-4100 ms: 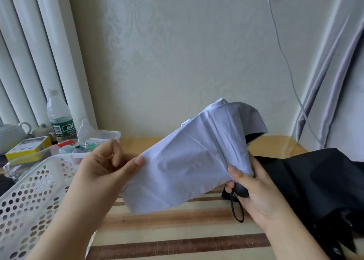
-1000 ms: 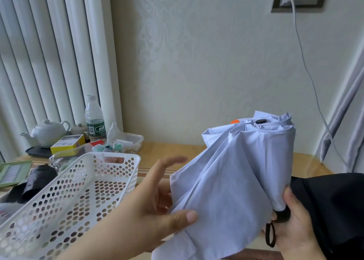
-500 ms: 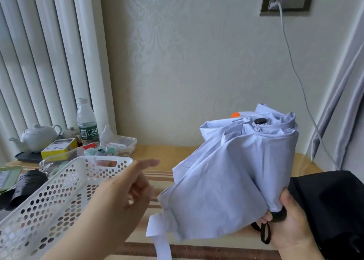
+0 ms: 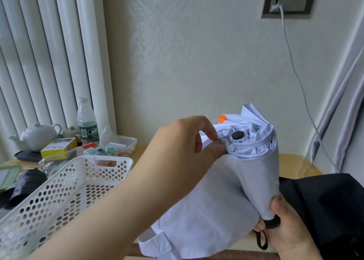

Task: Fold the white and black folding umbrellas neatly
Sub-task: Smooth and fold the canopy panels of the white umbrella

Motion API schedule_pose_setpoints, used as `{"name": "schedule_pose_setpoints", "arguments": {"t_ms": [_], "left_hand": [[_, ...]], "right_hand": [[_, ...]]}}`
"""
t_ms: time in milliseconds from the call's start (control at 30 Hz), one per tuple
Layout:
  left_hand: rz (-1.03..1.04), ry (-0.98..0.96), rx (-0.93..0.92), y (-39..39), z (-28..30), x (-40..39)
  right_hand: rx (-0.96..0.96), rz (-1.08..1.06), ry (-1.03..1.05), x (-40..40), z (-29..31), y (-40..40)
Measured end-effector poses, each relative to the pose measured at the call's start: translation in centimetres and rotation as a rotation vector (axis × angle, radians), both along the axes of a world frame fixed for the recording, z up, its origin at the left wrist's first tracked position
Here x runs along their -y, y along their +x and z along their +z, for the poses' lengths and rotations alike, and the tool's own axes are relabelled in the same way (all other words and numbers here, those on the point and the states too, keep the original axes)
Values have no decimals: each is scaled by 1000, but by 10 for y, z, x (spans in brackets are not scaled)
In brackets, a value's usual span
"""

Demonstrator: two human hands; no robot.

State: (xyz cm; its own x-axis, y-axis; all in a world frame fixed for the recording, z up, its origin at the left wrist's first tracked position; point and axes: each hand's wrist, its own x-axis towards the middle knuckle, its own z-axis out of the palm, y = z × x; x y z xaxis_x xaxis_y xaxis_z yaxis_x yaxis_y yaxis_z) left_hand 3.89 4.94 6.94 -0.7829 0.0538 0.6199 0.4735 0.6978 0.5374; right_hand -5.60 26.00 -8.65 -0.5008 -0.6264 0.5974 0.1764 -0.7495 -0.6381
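While the right hand [image 4: 287,226] grips the white umbrella [image 4: 236,181] handle, left hand [image 4: 183,147] fingers pinch its pleats, half-gathered; the black umbrella [image 4: 325,204] at three o'clock lies unfolded.

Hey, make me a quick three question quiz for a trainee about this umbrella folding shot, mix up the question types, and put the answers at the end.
1. True or false: the right hand holds the white umbrella at its handle end.
2. Multiple choice: the left hand pinches fabric near the A) white basket B) black cap at the umbrella's top C) water bottle.
3. Fill in: the black umbrella lies to the ____ of the white one.

Key: 1 true; 2 B; 3 right.
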Motion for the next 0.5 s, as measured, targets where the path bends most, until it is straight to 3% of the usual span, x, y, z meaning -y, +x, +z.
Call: {"name": "schedule_pose_setpoints", "arguments": {"t_ms": [133,300,500], "left_hand": [[-16,-65,161,-1,0,7],[64,-109,32,-2,-9,7],[-368,-67,-144,1,-22,22]], "right_hand": [[-47,-47,51,3,-3,-1],[-8,118,-63,12,3,6],[27,135,-116,13,0,6]]}}
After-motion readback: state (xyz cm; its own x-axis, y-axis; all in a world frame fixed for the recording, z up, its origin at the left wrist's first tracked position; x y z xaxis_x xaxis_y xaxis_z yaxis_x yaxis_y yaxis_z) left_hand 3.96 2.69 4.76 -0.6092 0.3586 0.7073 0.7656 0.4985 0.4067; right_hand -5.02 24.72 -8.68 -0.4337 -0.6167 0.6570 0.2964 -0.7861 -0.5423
